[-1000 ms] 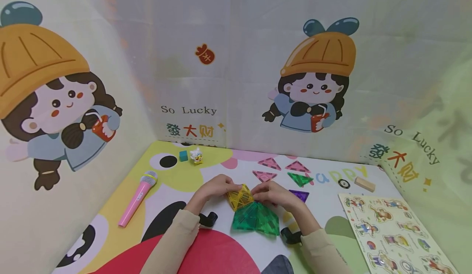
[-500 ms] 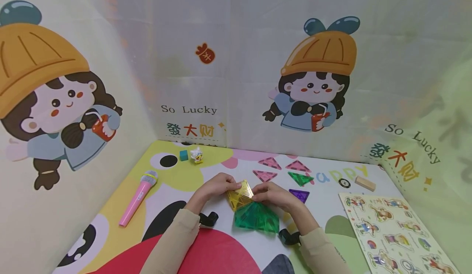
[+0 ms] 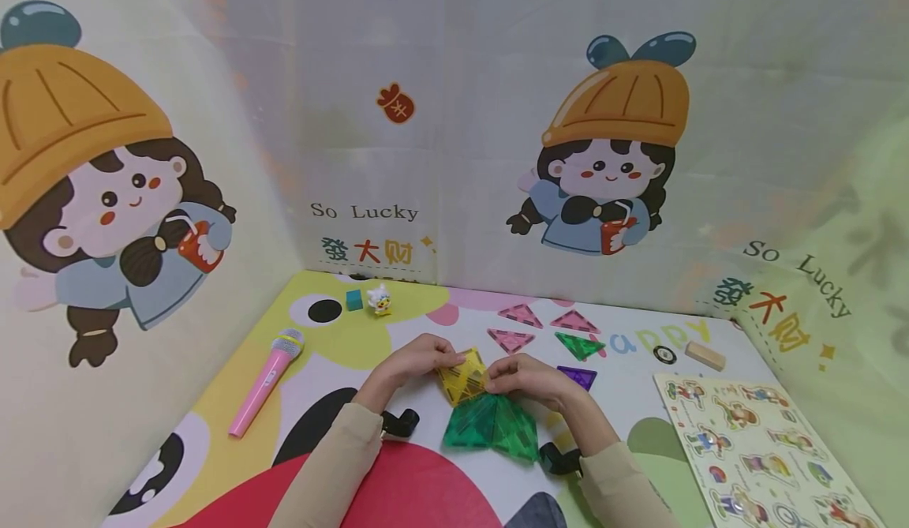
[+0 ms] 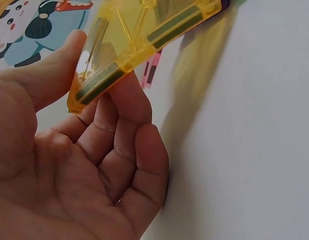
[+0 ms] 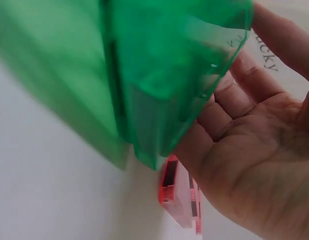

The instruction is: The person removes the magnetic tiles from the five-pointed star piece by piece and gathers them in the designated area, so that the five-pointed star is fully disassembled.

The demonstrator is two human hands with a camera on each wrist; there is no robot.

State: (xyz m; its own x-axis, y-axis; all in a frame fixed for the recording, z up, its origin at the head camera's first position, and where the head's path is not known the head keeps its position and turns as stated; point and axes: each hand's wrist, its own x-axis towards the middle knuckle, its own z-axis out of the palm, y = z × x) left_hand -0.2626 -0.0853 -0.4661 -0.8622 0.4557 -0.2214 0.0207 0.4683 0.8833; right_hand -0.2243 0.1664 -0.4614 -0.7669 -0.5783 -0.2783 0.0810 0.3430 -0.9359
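Two arms come in from 6 o'clock. Each has a long beige sleeve that ends at the wrist. A black band sits at each wrist. The left hand and right hand are bare.

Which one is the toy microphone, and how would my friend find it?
Start at the colourful play mat on the table and look to its left side, left of the person's left hand. The microphone lies flat there, on the yellow patch, its head pointing away from the person. It is the only long pink stick with a silvery round head; the teal cube and little duck figure farther back are short and stubby.
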